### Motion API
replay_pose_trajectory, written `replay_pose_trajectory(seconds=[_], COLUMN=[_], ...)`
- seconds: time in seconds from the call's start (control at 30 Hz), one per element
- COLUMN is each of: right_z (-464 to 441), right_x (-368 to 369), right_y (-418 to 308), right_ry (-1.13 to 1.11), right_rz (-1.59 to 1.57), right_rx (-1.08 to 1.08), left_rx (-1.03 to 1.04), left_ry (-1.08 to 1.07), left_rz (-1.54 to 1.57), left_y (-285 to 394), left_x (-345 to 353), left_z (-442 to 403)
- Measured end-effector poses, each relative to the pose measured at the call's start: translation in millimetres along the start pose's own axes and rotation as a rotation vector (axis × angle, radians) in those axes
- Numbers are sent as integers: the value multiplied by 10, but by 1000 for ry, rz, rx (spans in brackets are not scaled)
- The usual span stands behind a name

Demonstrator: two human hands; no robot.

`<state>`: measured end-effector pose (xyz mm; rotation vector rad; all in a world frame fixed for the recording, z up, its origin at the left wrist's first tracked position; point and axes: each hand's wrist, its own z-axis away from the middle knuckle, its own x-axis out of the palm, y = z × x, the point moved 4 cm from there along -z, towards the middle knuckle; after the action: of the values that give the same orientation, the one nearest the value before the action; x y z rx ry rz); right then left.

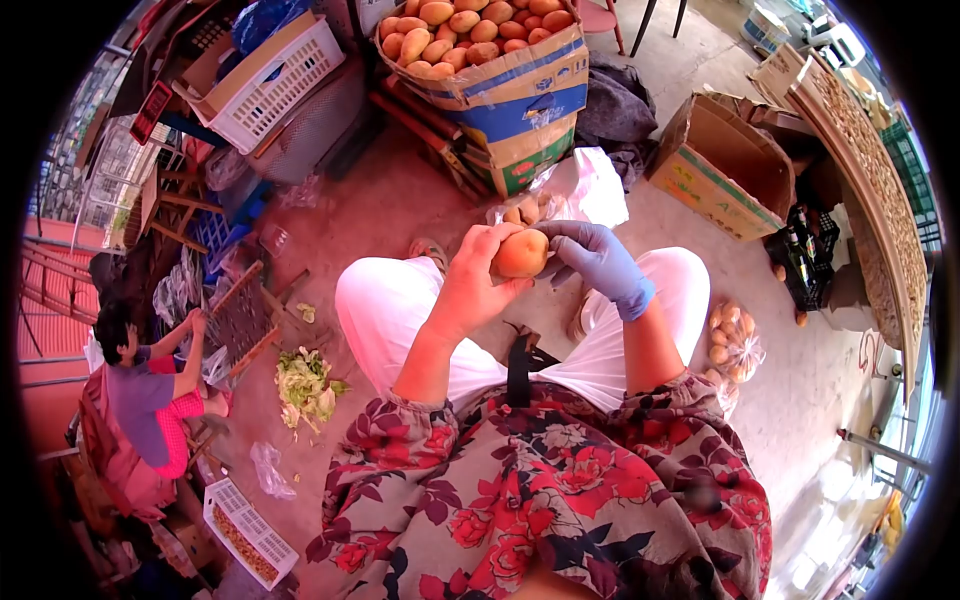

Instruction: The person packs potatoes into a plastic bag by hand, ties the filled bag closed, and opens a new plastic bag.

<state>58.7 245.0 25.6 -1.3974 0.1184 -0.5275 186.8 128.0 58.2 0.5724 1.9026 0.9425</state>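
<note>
An orange-yellow round fruit [521, 254] is held up between my two hands, above my lap. My bare left hand [478, 275] has its fingers wrapped round the fruit from the left. On the fruit's right side, the fingers of my right hand [598, 262], in a blue-grey glove, are bent close to it; whether they pinch anything is too small to tell. Just beyond my hands lies a clear bag [545, 205] with brownish fruits in it, beside a white plastic bag [598, 190]. Behind stands a tall cardboard box [525, 105] heaped with orange fruits.
An open carton [725, 165] stands at the right, and a bag of round fruits [733, 340] lies right of my knee. Leafy scraps [307, 388] are on the floor at left. A seated person [150, 395] is further left, near a white crate [250, 533].
</note>
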Motion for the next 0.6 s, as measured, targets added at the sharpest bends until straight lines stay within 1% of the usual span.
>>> replay_pose_trajectory(seconds=[0.03, 0.07, 0.23, 0.43, 0.6], right_z=[21, 27, 29, -48, -80], right_x=[7, 31, 90, 115, 100], right_y=[-36, -54, -7, 96, 201], right_ry=[-123, -138, -162, -218, -237], right_rz=[14, -9, -122, -120, -188], right_rx=[28, 52, 141, 125, 136], left_rx=[19, 24, 45, 120, 148], left_ry=[16, 18, 40, 44, 20], left_rz=[-10, -26, -80, -232, -279], left_y=[16, 23, 31, -15, -36], left_x=[-8, -16, 8, 23, 34], left_z=[0, 3, 11, 28, 41])
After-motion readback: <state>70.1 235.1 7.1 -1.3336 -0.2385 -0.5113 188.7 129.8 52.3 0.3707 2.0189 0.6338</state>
